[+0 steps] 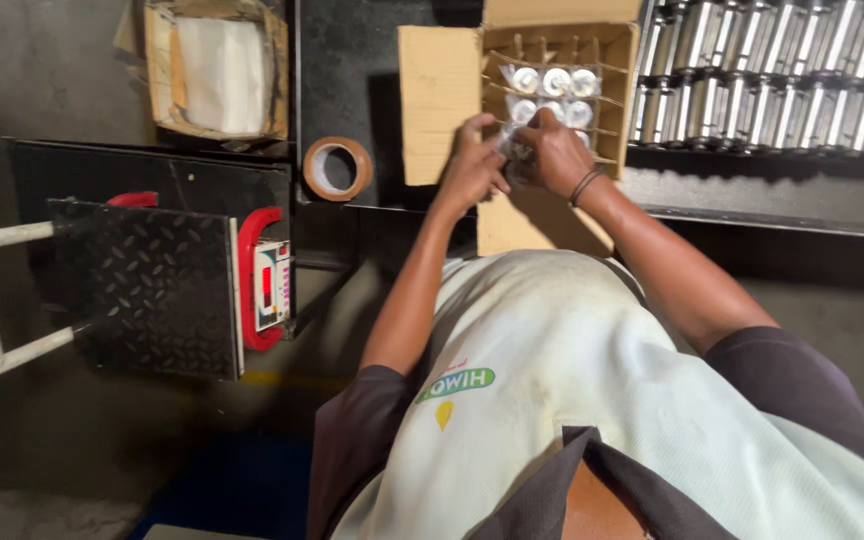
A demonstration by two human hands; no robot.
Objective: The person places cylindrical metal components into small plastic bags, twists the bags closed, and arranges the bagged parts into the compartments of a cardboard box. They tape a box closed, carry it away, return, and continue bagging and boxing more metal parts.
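- Pale cream apron, lower centre of the frame, with a green and yellow printed mark
- Dark brown short sleeves
- Thin dark band on right wrist

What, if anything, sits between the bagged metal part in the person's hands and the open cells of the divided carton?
Nothing visible. Left hand and right hand both grip the bagged metal part right at the near edge of the divided carton. Some middle cells already hold wrapped parts; the cells around them look open.
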